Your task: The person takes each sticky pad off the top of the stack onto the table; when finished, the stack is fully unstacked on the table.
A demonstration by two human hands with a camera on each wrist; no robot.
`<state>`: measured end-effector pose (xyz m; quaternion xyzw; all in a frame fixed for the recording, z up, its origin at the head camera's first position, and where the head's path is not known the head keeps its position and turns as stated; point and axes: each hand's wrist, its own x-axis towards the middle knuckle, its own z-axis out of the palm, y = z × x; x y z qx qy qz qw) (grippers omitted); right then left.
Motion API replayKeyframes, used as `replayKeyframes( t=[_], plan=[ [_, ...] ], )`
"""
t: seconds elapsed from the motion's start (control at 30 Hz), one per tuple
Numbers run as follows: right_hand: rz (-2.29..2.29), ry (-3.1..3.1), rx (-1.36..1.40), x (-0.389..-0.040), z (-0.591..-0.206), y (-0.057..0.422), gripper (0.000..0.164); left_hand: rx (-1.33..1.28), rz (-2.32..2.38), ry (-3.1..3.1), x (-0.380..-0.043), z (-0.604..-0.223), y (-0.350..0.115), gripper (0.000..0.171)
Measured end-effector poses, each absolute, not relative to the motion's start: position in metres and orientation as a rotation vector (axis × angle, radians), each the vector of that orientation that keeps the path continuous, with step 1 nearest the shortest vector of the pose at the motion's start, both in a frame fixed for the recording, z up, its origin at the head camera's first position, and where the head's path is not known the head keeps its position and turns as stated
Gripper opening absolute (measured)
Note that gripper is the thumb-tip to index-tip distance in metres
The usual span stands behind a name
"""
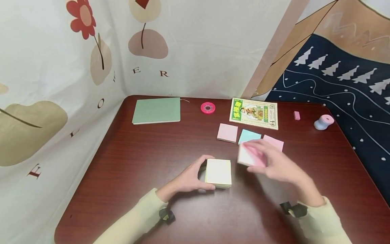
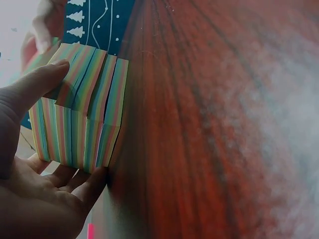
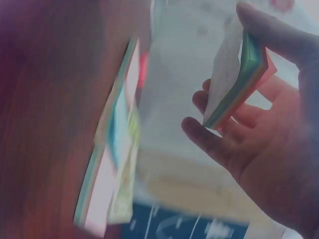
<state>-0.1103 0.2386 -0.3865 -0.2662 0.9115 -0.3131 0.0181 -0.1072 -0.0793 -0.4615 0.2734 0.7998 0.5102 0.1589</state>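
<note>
We're gripping the note-pad stack [image 1: 218,172] w/ our L hand [image 1: 194,176], thumb & fingers bracing opposite edges, just below ctr of frame; our R hand [image 1: 275,162] is pinching a white-faced pad [image 1: 247,156], tilted & blurred, off the bench [image 1: 122,203]. That pad is hovering just R of the stack & slightly higher in frame, a small gap separating them; both are looking approx. square, so no long axis is standing out. A pink pad [image 1: 227,132], a blue pad [image 1: 250,135] & a 2nd pink one [image 1: 274,142] are crowding the upper side, our R hand partly covering the last two. Bench edges are running well apart from the stack, w/ more room showing toward lower ctr.
</note>
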Motion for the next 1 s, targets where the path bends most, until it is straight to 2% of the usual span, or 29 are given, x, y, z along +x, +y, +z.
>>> replayKeyframes(
  t=[0.27, 0.47, 0.67, 1.0],
  plan=[
    [-0.915, 2.974, -0.466, -0.124, -0.402, 0.325, 0.079, 0.78, 1.434, 2.312, -0.108, -0.461, -0.08, 0.083],
    [-0.798, 2.891, -0.23, -0.133, -0.417, 0.37, 0.085, 0.776, 1.427, 2.31, -0.108, -0.461, -0.08, 0.083],
    [-0.734, 2.823, -0.168, -0.138, -0.429, 0.388, 0.089, 0.777, 1.412, 2.321, -0.107, -0.46, -0.08, 0.083],
    [-0.681, 2.8, -0.251, -0.142, -0.431, 0.385, 0.083, 0.766, 1.427, 2.311, -0.106, -0.459, -0.08, 0.083]
  ],
)
